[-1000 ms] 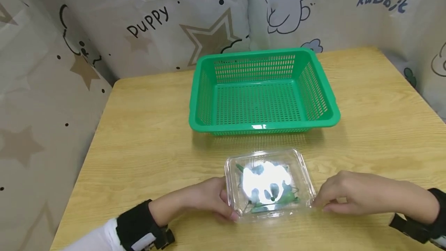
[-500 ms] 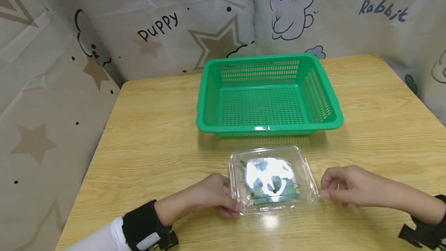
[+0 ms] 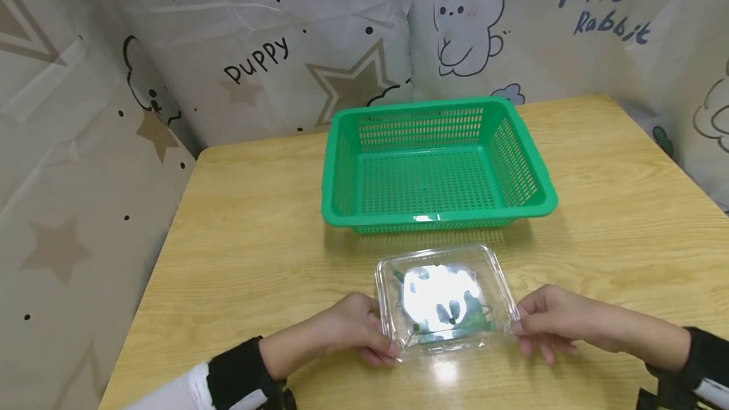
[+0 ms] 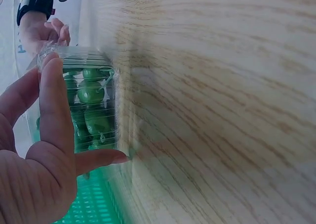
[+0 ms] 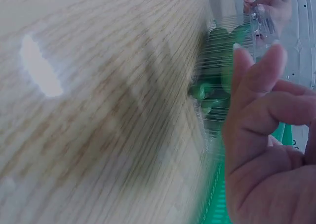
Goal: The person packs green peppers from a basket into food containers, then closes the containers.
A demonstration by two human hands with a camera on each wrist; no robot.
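A clear plastic clamshell box (image 3: 497, 277) sits lid-on near the front of the table, with green peppers (image 3: 477, 316) inside; bright glare on the lid hides part of them. My left hand (image 3: 354, 326) grips the box's left side, its thumb at the front left corner. In the left wrist view, fingers and thumb of the left hand (image 4: 57, 135) span the box's height, with round green peppers (image 4: 92, 92) behind the ribbed wall. My right hand (image 3: 547, 320) pinches the front right corner at the lid's rim between thumb and forefinger, its other fingers hanging below.
Just behind the box stands a green plastic basket (image 3: 438, 217) with slotted walls and nothing in it. The wooden table (image 3: 256, 226) meets a cloth backdrop (image 3: 188, 37) with drawings at the back and left.
My right hand drew slightly off the box's right corner half a second ago and is now back on it, pinching the rim. The left hand keeps its grip. The head view shifted a little.
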